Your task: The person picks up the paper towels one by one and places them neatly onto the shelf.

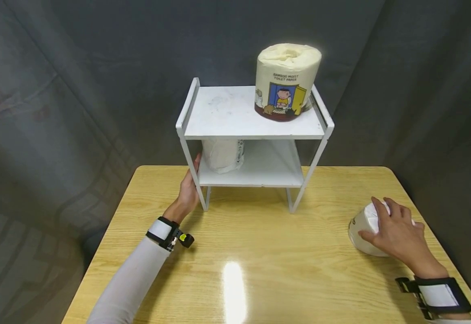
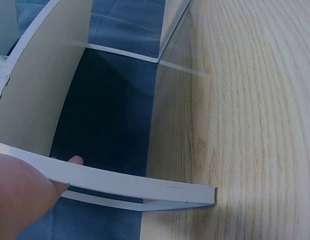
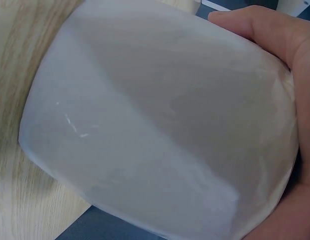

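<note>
A small white two-tier rack [image 1: 219,108] stands at the back of the table. My left hand [image 1: 188,191] holds its left side; in the left wrist view the rack's leg [image 2: 129,183] passes between the thumb and a fingertip. At the table's right, my right hand [image 1: 400,234] grips a wrapped toilet paper roll [image 1: 360,230] from above. The right wrist view shows the roll's plain white wrapper [image 3: 144,130], with fingers around its end; its base seems to be on or close to the table.
A cream toilet paper roll [image 1: 278,74] with a cartoon print stands upright on the rack's top shelf, right side. Another white wrapped roll [image 1: 220,156] sits at the left of the lower shelf. Dark grey curtains [image 1: 138,67] hang around the wooden table [image 1: 284,261].
</note>
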Action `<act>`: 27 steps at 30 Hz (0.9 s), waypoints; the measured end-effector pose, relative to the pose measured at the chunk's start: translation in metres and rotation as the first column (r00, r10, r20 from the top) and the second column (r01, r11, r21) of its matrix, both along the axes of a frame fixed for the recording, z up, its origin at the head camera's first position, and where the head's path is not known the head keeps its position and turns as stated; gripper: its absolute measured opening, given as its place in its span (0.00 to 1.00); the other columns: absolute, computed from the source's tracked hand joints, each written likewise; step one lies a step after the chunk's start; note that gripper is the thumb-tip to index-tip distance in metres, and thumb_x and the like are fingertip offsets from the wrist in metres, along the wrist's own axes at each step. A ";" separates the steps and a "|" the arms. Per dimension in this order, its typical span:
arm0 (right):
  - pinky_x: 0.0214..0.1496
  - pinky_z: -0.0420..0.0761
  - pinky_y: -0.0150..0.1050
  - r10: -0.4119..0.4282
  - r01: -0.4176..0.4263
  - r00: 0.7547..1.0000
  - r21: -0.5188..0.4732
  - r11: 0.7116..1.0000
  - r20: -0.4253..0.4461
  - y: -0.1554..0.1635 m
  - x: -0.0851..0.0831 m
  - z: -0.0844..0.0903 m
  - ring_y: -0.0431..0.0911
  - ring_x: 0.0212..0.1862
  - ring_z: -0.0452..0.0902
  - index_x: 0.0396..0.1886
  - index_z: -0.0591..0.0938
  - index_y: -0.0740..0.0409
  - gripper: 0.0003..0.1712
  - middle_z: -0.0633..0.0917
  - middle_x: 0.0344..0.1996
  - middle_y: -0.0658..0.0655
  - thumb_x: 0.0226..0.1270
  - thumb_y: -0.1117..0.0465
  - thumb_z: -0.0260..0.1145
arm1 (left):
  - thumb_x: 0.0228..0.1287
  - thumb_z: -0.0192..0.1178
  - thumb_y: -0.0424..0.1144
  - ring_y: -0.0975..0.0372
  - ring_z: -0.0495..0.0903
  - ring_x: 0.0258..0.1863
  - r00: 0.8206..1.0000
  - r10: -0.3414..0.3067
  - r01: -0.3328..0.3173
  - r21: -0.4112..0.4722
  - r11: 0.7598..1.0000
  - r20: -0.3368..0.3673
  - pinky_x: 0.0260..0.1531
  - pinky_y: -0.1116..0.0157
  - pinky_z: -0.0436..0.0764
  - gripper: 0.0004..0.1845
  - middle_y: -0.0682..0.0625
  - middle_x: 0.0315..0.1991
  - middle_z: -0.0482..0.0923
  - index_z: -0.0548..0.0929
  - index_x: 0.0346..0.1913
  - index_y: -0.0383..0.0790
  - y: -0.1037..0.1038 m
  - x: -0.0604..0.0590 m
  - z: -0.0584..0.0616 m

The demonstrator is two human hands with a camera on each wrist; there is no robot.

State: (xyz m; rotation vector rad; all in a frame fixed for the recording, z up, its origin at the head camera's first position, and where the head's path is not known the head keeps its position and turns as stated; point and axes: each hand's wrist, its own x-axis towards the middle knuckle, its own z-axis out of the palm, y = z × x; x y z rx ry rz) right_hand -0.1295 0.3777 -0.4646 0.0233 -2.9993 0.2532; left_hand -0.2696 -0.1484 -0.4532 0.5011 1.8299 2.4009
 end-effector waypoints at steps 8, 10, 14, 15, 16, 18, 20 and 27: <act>0.43 0.66 0.88 0.016 -0.016 1.000 0.000 1.000 -0.017 0.001 0.000 0.001 0.84 0.62 0.57 0.75 0.64 0.69 0.61 0.61 0.68 0.84 0.49 0.47 0.84 | 0.86 0.26 0.55 0.55 0.30 0.86 1.000 -0.007 0.007 0.018 1.000 0.007 0.83 0.51 0.34 0.39 0.48 0.88 0.29 0.30 0.86 0.38 0.001 0.001 0.003; 0.43 0.66 0.88 0.020 -0.020 1.000 0.001 1.000 -0.022 0.001 0.001 0.001 0.84 0.62 0.57 0.75 0.64 0.68 0.61 0.61 0.68 0.84 0.49 0.46 0.84 | 0.86 0.25 0.54 0.55 0.30 0.86 1.000 -0.009 0.009 0.025 1.000 0.011 0.83 0.51 0.34 0.38 0.48 0.88 0.29 0.30 0.86 0.39 0.001 0.001 0.003; 0.42 0.67 0.87 0.032 -0.032 0.999 0.000 0.999 -0.035 0.002 0.002 0.003 0.84 0.61 0.59 0.75 0.66 0.67 0.59 0.63 0.67 0.83 0.50 0.46 0.84 | 0.86 0.23 0.53 0.54 0.31 0.86 1.000 -0.010 0.009 0.024 1.000 0.018 0.83 0.51 0.34 0.36 0.48 0.88 0.28 0.30 0.86 0.41 0.001 0.001 0.002; 0.42 0.67 0.86 0.034 -0.034 0.999 0.000 0.999 -0.040 0.002 0.002 0.003 0.84 0.61 0.59 0.74 0.66 0.67 0.59 0.64 0.67 0.83 0.49 0.46 0.84 | 0.86 0.23 0.53 0.54 0.31 0.86 1.000 -0.010 0.010 0.019 1.000 0.019 0.83 0.51 0.35 0.36 0.48 0.88 0.28 0.30 0.86 0.41 0.001 0.000 0.002; 0.41 0.67 0.86 0.035 -0.035 0.998 -0.003 0.999 -0.045 0.001 0.002 0.003 0.84 0.61 0.60 0.74 0.67 0.67 0.59 0.64 0.67 0.83 0.49 0.46 0.84 | 0.86 0.23 0.53 0.54 0.31 0.86 1.000 -0.010 0.010 0.017 1.000 0.021 0.83 0.51 0.35 0.36 0.48 0.88 0.28 0.30 0.86 0.41 0.001 0.000 0.002; 0.41 0.67 0.86 0.035 -0.035 0.998 -0.009 0.999 -0.048 0.001 0.002 0.003 0.84 0.60 0.60 0.74 0.67 0.67 0.58 0.65 0.66 0.83 0.48 0.47 0.85 | 0.86 0.23 0.53 0.54 0.31 0.86 1.000 -0.011 0.011 0.012 1.000 0.025 0.83 0.51 0.35 0.37 0.48 0.88 0.28 0.30 0.86 0.40 0.000 0.000 0.001; 0.41 0.67 0.86 0.031 -0.032 0.998 -0.011 0.999 -0.052 0.001 0.002 0.004 0.84 0.60 0.60 0.74 0.67 0.67 0.59 0.65 0.66 0.82 0.47 0.47 0.85 | 0.86 0.24 0.54 0.54 0.31 0.86 1.000 -0.015 0.014 0.014 1.000 0.026 0.83 0.51 0.35 0.37 0.48 0.88 0.28 0.30 0.86 0.40 0.000 0.000 0.001; 0.43 0.66 0.88 0.040 -0.041 0.996 -0.005 0.999 -0.080 -0.002 0.000 0.007 0.84 0.60 0.61 0.74 0.68 0.67 0.60 0.67 0.66 0.81 0.45 0.49 0.86 | 0.86 0.25 0.54 0.54 0.30 0.86 1.000 -0.007 0.006 0.028 1.000 0.029 0.83 0.51 0.34 0.38 0.47 0.88 0.27 0.30 0.86 0.38 0.000 0.001 0.003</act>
